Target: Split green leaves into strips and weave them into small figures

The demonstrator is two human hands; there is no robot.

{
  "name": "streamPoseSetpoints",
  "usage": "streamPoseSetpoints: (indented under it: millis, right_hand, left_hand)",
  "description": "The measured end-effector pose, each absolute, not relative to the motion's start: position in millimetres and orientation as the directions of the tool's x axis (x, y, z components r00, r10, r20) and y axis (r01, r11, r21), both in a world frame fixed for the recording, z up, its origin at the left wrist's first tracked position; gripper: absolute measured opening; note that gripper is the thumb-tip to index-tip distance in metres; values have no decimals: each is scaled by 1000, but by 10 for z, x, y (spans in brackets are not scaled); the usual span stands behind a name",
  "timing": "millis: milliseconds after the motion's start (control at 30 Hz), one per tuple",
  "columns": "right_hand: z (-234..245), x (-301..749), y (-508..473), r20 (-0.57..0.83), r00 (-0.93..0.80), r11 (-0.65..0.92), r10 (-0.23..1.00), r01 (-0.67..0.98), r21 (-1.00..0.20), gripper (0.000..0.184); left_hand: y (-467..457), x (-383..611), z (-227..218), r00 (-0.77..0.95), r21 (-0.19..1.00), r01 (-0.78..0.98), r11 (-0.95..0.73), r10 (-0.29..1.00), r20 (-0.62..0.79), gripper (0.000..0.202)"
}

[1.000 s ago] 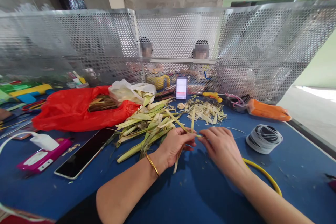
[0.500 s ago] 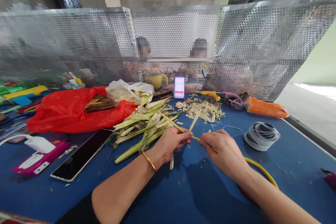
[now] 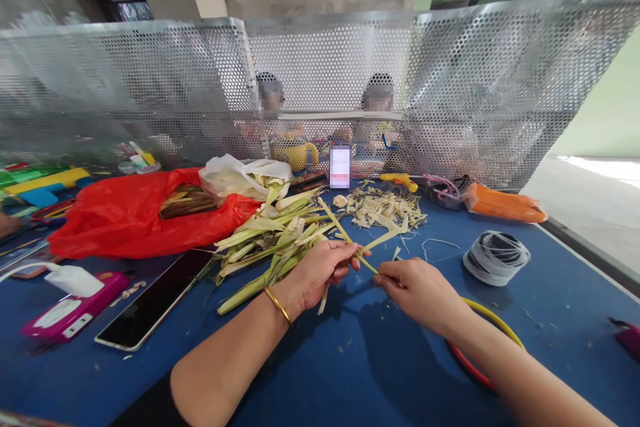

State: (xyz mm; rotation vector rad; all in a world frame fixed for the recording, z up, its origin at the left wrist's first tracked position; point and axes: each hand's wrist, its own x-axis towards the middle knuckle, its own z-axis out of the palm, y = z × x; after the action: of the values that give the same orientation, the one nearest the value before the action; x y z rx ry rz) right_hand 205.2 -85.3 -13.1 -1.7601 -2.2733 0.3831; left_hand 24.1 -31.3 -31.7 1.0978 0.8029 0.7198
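Between my hands a pale green husk strip [image 3: 367, 263] is stretched just above the blue table. My left hand [image 3: 327, 270] pinches it near the middle, thumb on top, and a loose flat end sticks out to the right while another points up and left. My right hand [image 3: 413, 290] is closed on the strip's lower right end, fingers curled in. Beside my left hand lies a pile of long green and yellowish husks [image 3: 280, 240]. Beyond my hands is a heap of short, shredded husk scraps [image 3: 387, 205].
A red plastic bag [image 3: 140, 213] and a dark phone [image 3: 155, 300] lie left, near a magenta power strip [image 3: 75, 307]. To the right are a spool of white thread [image 3: 497, 258], an orange packet [image 3: 505, 203] and a yellow-red ring [image 3: 480, 310]. A perforated metal screen [image 3: 330, 60] stands behind; people sit beyond it.
The strip's loose flat end has swung from pointing upward to pointing right. My right hand has shifted slightly down. My left hand keeps its pinch almost in place.
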Motion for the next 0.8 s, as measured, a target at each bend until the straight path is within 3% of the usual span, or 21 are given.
streamPoseSetpoints:
  millis: [200,433,600,667,800]
  right_hand:
    - [-215,2022,-841,63,-223,215,973,769,-602,32]
    - [-246,2000,-851,64,-282,248,957,686,-684,33]
    - [-249,2021,-813,-17,-258,144,966,590,-795,31]
    - [-262,2021,-780,-23,-163,60,986,488,-871,31]
    - [-296,2001,-734,-35,25,-38,999,112,-993,34]
  left_hand:
    - [-361,288,-310,517,964,-71,255,836,-184,36]
    - [-444,398,-344,322,979,33,202,925,-202,22]
    - [-415,361,-342,368,968,-39,247,904,-216,27]
    - [-401,338,-329,417,962,-62,267,882,-218,33]
    - [-437,355,-314,482,955,0,298,836,-261,35]
